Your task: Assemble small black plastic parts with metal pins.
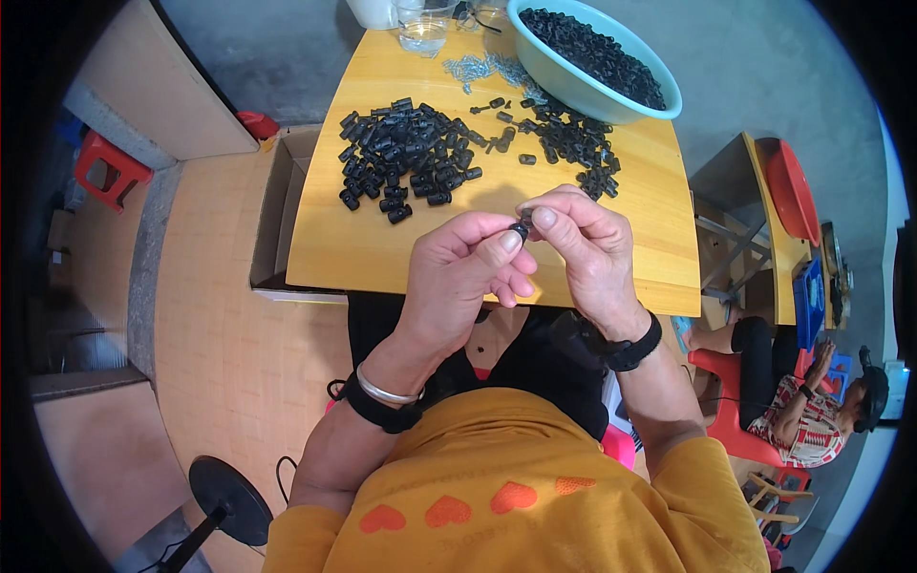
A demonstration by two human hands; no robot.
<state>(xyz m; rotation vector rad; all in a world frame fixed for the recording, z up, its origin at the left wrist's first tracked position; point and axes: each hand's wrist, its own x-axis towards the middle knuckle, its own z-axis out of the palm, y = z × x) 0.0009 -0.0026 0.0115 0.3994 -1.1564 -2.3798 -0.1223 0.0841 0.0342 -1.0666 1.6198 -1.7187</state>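
Note:
My left hand (pixel 468 263) and my right hand (pixel 585 250) meet over the near edge of the yellow wooden table (pixel 363 253). A small black plastic cord-lock part (pixel 520 230) is pinched between my left thumb and forefinger. My right thumb and forefinger close at its upper end; whatever they grip is too small and covered to make out. Beyond my hands, to the left, lies a heap of black barrel-shaped cord locks (pixel 396 153). Smaller black pieces (pixel 573 138) spread out on the right, and thin silvery springs (pixel 478 69) lie farther back.
A light blue basin (pixel 659 81) full of black pieces stands at the table's far right. At the far edge is a clear water cup (pixel 423 33). An open cardboard box (pixel 277 220) sits by the table's left side. A seated person (pixel 802 420) works at the right.

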